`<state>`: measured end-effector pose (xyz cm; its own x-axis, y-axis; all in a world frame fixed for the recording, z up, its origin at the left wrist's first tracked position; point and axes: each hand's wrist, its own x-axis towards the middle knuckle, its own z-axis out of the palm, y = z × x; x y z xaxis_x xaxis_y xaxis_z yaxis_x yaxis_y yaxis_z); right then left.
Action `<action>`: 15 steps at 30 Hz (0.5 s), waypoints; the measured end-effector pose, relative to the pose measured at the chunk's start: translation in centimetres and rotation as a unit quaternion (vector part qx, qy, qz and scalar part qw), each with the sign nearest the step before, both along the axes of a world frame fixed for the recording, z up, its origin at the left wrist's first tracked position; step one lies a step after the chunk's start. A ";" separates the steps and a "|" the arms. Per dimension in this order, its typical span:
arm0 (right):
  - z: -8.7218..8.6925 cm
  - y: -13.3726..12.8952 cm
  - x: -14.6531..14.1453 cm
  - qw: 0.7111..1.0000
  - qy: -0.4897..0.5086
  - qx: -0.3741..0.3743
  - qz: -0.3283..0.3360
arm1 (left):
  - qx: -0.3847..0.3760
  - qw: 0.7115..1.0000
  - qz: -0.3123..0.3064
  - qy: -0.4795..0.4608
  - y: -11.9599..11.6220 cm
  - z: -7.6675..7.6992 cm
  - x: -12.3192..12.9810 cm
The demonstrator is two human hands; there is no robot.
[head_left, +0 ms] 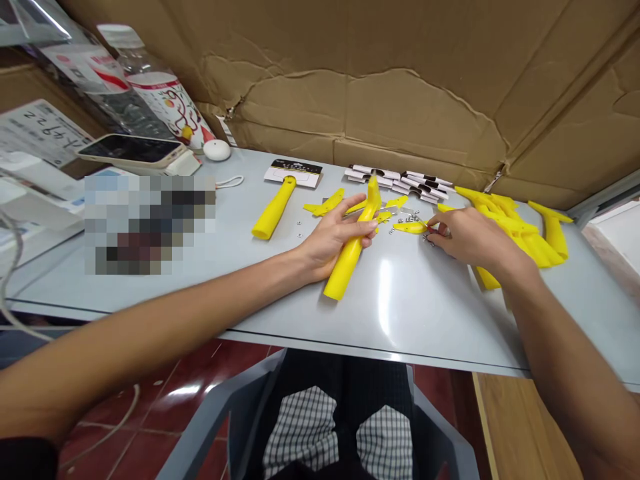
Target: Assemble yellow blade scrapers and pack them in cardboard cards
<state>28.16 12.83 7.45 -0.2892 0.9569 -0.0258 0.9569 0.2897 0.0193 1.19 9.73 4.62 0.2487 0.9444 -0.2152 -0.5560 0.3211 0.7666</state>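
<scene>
Your left forearm comes in from the lower left of the frame and slants up to the centre, with the wrist nearly straight. Your left hand is turned partly palm up, its fingers and thumb clamped round the yellow handle. The handle sits at the centre of the frame, tilted, its wide end toward you and its narrow end up and to the right.

Your right forearm rises from the lower right, and your right hand bends in to the left, back of the hand up. Its fingers are curled, with thumb and fingertips down at the screws beside a yellow blade; you can't tell whether they pinch anything.

Left of centre, another handle lies on the table, its top end against a card. More cards lie above centre, and a handle pile is at the right. At the upper left are a phone, a bottle and a white case.
</scene>
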 end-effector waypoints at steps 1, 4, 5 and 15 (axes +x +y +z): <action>0.0 0.0 0.0 1.000 -0.001 -0.001 0.000 | -0.016 1.000 -0.004 -0.016 0.0 0.2 0.0; 0.0 0.1 0.0 1.000 -0.009 -0.003 -0.001 | -0.047 0.998 -0.010 -0.035 0.1 0.7 -0.1; -0.1 0.1 0.1 1.000 -0.012 0.001 0.001 | -0.050 0.998 -0.011 -0.034 0.2 0.7 -0.2; 1.5 -2.4 -2.9 0.981 0.128 0.149 -0.003 | 0.011 0.999 0.007 -0.029 0.4 -0.1 -0.2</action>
<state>25.25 10.45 9.00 -0.2449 0.9126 0.3275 0.9430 0.3028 -0.1383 1.01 10.14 4.49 0.2464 0.9523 -0.1803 -0.6043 0.2964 0.7396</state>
